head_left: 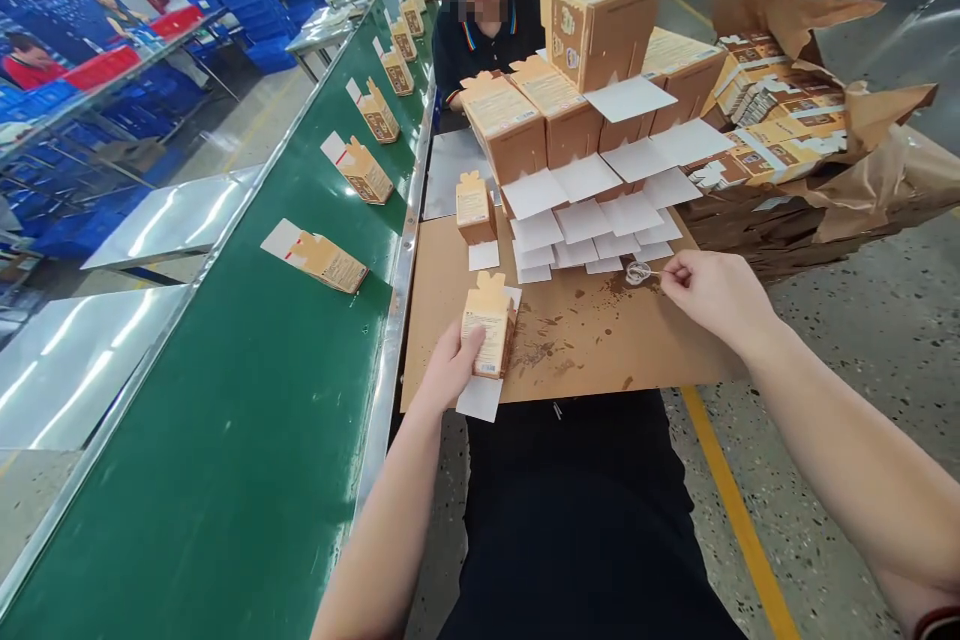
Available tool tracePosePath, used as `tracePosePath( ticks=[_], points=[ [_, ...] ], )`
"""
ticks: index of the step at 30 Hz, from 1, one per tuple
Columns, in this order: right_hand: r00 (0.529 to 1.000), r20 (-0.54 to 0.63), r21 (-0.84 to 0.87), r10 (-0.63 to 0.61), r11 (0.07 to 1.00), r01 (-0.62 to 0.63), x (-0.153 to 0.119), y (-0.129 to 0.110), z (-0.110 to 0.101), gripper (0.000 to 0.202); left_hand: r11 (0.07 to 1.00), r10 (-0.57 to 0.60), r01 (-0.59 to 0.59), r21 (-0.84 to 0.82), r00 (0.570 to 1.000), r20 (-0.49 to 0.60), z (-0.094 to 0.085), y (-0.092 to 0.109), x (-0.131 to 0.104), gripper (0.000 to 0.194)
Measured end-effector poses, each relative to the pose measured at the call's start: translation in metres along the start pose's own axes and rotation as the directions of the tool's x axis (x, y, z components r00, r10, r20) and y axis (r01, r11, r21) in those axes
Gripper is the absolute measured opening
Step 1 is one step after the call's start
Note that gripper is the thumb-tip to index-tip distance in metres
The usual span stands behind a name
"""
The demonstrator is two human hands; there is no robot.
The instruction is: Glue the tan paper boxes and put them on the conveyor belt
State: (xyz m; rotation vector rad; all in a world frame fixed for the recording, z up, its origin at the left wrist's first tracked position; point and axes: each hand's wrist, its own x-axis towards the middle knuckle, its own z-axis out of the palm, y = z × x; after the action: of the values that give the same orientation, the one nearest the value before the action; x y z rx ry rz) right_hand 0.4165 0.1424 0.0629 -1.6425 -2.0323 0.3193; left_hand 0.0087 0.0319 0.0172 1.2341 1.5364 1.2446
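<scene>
My left hand is closed around a small tan-and-brown cardboard box near the front edge of the cardboard-covered table. The box's white flap sticks out toward me, and its scalloped tan flap points away. Between the thumb and fingers of my right hand is the end of a thin white string, whose coiled loop lies by the stacked boxes. A similar small box stands just beyond the held one, with its white flap outward.
Stacked boxes with white flaps rise at the table's back. Spaced boxes stand on the green conveyor belt to the left. Another person sits opposite. Flat cartons in brown paper are piled at right.
</scene>
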Motion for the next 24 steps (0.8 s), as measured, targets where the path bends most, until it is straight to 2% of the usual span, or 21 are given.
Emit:
tracePosePath(
  ticks=[3,6,9,11,13,16,18,21,24],
  points=[
    [0.999,0.024,-0.004,-0.028,1.0,0.028,0.008,0.007,0.006,0.024,0.976,-0.096,0.093,-0.197,0.995,-0.003,-0.007,0.001,-0.023,0.059],
    [0.999,0.034,0.005,-0.019,1.0,0.019,0.004,0.01,0.0,0.02,0.916,-0.133,0.106,-0.387,0.99,-0.043,-0.012,0.007,-0.036,0.071],
    [0.998,-0.068,0.032,0.009,0.999,-0.007,-0.015,0.0,-0.009,0.015,0.892,-0.139,0.087,-0.444,0.987,-0.086,-0.007,0.01,-0.036,0.075],
    [0.989,-0.151,0.097,0.009,0.995,0.006,-0.037,-0.019,-0.006,0.012,0.899,-0.134,0.061,-0.433,0.981,-0.141,-0.002,0.008,-0.031,0.082],
    [0.99,-0.139,0.208,-0.039,0.976,0.067,-0.065,-0.047,0.009,0.013,0.913,-0.135,0.049,-0.406,0.974,-0.184,0.002,0.003,-0.025,0.09],
    [0.98,0.012,0.404,-0.199,0.897,0.178,-0.106,-0.095,0.051,0.019,0.931,-0.135,0.059,-0.36,0.973,-0.187,0.004,-0.004,-0.019,0.088],
    [0.963,-0.006,0.454,-0.268,0.858,0.242,-0.125,-0.121,0.082,0.022,0.943,-0.119,0.056,-0.328,0.977,-0.175,0.004,-0.007,-0.017,0.084],
    [0.944,-0.013,0.449,-0.331,0.841,0.301,-0.139,-0.139,0.112,0.024,0.953,-0.099,0.045,-0.299,0.981,-0.167,0.003,-0.009,-0.018,0.084],
    [0.928,0.031,0.431,-0.37,0.843,0.322,-0.141,-0.137,0.122,0.025,0.957,-0.093,0.044,-0.286,0.983,-0.16,0.002,-0.01,-0.019,0.082]
  ],
)
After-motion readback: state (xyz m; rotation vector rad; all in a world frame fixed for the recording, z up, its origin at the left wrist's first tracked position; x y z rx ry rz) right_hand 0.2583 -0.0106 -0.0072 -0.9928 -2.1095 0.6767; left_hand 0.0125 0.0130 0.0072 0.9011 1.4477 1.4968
